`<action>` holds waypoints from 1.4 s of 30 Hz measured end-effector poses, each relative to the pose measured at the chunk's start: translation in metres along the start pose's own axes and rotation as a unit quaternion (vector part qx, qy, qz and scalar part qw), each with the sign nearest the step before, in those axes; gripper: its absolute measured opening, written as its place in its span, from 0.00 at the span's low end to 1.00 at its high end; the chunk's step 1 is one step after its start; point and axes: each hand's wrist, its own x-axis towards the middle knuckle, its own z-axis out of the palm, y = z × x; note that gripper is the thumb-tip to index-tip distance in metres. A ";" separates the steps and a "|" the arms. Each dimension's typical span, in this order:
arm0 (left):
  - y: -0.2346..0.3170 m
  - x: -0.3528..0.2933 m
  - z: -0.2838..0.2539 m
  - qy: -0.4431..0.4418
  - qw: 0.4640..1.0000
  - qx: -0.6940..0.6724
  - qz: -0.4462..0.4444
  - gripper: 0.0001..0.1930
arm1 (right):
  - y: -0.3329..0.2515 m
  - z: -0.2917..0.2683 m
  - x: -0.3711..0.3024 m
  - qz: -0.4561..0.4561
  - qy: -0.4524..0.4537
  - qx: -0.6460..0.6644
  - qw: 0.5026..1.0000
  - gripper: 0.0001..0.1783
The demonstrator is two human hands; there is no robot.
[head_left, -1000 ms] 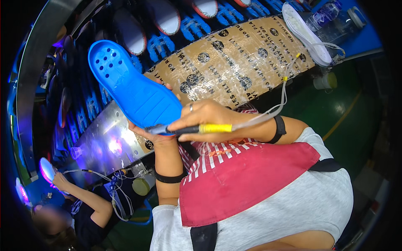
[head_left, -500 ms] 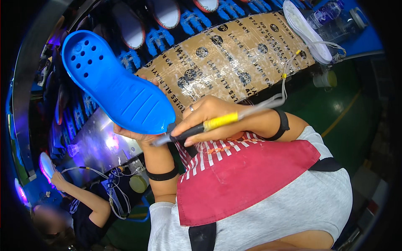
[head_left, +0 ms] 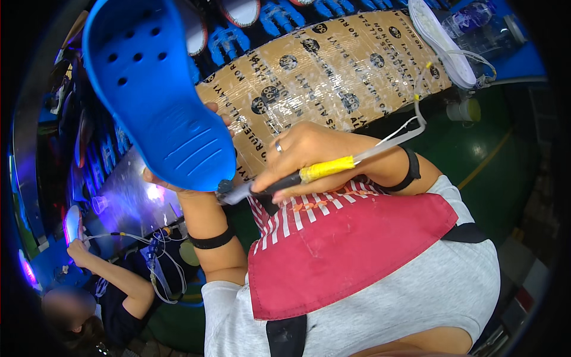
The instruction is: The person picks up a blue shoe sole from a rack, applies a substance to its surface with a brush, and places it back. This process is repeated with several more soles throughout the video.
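A blue shoe sole [head_left: 160, 101] takes up the upper left, tilted, with round holes in its wide end and raised ridges near its narrow end. My left hand [head_left: 159, 182] grips it from behind and beneath; most of that hand is hidden. At the sole's lower tip sits a small dark patch [head_left: 225, 185]. My right hand [head_left: 300, 152], wearing a ring, is closed round a brush [head_left: 285, 182] with a black grip and yellow tape. The brush's tip is at or very near the dark patch; contact is hard to tell. A pale tube runs from its rear end.
A cardboard-covered surface [head_left: 309, 77] lies ahead. Behind it stand blue holders [head_left: 279, 19] with shoes. At the far right are a white sole [head_left: 443, 44] and a clear bottle [head_left: 470, 16]. A co-worker's arm [head_left: 113, 271] holds another sole [head_left: 73, 223] at lower left.
The blue sole has risen in view and looks larger, its narrow end shifting left. My right hand with the brush has moved slightly right and stays by the sole's tip.
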 end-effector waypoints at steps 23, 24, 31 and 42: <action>0.001 0.006 0.024 0.319 0.920 0.066 -0.220 0.26 | -0.005 0.015 0.004 -0.069 0.039 -0.091 0.993 0.16; 0.001 0.008 0.024 0.318 0.920 0.066 -0.220 0.26 | -0.002 0.017 0.004 -0.067 0.036 -0.115 0.990 0.16; 0.010 0.010 0.001 0.250 0.930 0.085 -0.258 0.25 | -0.002 0.022 0.004 -0.097 -0.013 -0.101 0.990 0.13; 0.010 0.019 0.003 0.227 0.937 0.088 -0.249 0.27 | 0.002 0.031 0.006 -0.093 0.049 -0.110 0.988 0.16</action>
